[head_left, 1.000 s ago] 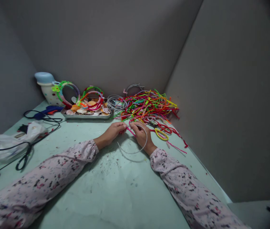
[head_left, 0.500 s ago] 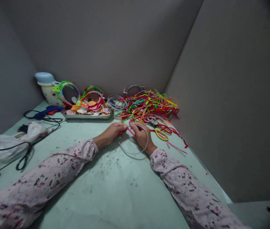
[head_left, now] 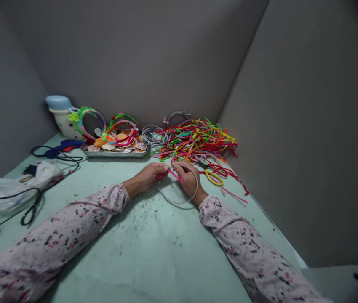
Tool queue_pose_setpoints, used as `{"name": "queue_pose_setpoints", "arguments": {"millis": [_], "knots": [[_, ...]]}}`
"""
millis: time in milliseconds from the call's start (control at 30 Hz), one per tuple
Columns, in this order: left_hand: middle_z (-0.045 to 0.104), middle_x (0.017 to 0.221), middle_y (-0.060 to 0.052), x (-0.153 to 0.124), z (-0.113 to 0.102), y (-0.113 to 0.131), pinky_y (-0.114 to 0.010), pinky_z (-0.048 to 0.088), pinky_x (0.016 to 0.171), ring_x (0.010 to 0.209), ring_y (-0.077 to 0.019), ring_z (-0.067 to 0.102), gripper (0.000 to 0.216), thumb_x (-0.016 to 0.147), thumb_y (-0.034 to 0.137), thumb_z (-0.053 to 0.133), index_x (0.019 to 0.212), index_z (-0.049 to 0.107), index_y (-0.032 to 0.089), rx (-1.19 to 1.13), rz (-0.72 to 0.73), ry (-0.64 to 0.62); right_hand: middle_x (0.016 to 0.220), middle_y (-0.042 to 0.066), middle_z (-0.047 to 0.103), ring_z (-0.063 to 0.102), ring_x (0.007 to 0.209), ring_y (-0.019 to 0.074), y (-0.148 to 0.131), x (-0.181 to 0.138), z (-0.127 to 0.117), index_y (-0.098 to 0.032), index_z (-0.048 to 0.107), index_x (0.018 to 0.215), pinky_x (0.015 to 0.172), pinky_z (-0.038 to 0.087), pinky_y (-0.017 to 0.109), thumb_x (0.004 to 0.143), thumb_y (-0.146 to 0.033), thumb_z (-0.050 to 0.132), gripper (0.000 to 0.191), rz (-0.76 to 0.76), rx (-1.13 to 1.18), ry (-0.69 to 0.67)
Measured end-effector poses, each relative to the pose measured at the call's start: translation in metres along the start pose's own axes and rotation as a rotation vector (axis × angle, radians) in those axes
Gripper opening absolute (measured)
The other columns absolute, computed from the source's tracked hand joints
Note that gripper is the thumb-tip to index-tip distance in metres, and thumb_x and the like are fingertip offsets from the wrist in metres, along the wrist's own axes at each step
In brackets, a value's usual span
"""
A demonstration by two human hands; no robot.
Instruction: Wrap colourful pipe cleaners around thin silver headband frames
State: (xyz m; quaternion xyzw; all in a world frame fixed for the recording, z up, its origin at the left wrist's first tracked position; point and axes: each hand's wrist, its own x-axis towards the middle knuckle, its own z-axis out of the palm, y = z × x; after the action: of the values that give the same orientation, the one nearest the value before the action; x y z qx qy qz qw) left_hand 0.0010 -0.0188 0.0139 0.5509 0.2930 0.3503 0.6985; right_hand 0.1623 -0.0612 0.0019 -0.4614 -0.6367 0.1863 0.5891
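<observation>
My left hand (head_left: 149, 176) is closed in a pinch on a pink pipe cleaner (head_left: 175, 175) where it meets one end of a thin grey headband (head_left: 179, 202). My right hand (head_left: 189, 179) is curled round the same headband, whose curve loops down onto the pale green table (head_left: 153, 248) between my wrists. Both hands rest on the table just in front of a heap of coloured pipe cleaners (head_left: 198, 141).
A metal tray (head_left: 116, 152) holds shells and decorated headbands. Bare grey headbands (head_left: 153, 135) lie beside it. A spotted jar with a blue lid (head_left: 60, 115) stands at the back left. A glue gun (head_left: 62, 148), black cable, scissors (head_left: 32, 210) and a plastic bag (head_left: 21, 185) lie left. Grey walls enclose the table.
The headband's free end has swung slightly toward my left hand, and my fingers have shifted a little along the pink pipe cleaner. My arms stay in place.
</observation>
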Motion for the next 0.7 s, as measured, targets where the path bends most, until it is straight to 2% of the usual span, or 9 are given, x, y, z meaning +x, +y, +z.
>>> {"name": "queue_pose_setpoints", "arguments": {"millis": [367, 533, 700], "knots": [[0.050, 0.062, 0.000, 0.0018, -0.0008, -0.0040, -0.024, 0.038, 0.053, 0.056, -0.0093, 0.043, 0.019, 0.072, 0.029, 0.068, 0.066, 0.058, 0.014, -0.010, -0.007, 0.003, 0.081, 0.004, 0.066, 0.061, 0.077, 0.0180, 0.0010, 0.0007, 0.0012, -0.019, 0.067, 0.083, 0.074, 0.049, 0.030, 0.086, -0.038, 0.055, 0.023, 0.012, 0.007, 0.006], [0.050, 0.063, 0.001, -0.0008, 0.0035, 0.0015, -0.023, 0.035, 0.054, 0.056, -0.0089, 0.044, 0.017, 0.072, 0.028, 0.066, 0.069, 0.058, 0.014, -0.004, 0.021, 0.008, 0.085, 0.005, 0.068, 0.062, 0.079, 0.0187, 0.0013, 0.0011, 0.0010, -0.019, 0.068, 0.085, 0.075, 0.048, 0.031, 0.086, -0.039, 0.055, 0.024, 0.037, 0.036, 0.021], [0.054, 0.068, 0.002, -0.0016, 0.0046, 0.0019, -0.024, 0.035, 0.057, 0.059, -0.0101, 0.046, 0.015, 0.069, 0.024, 0.065, 0.079, 0.059, 0.014, 0.240, 0.130, 0.056, 0.082, 0.004, 0.068, 0.061, 0.078, 0.0188, 0.0028, 0.0022, 0.0001, -0.019, 0.068, 0.085, 0.074, 0.048, 0.031, 0.086, -0.041, 0.056, 0.025, 0.066, 0.021, 0.031]]}}
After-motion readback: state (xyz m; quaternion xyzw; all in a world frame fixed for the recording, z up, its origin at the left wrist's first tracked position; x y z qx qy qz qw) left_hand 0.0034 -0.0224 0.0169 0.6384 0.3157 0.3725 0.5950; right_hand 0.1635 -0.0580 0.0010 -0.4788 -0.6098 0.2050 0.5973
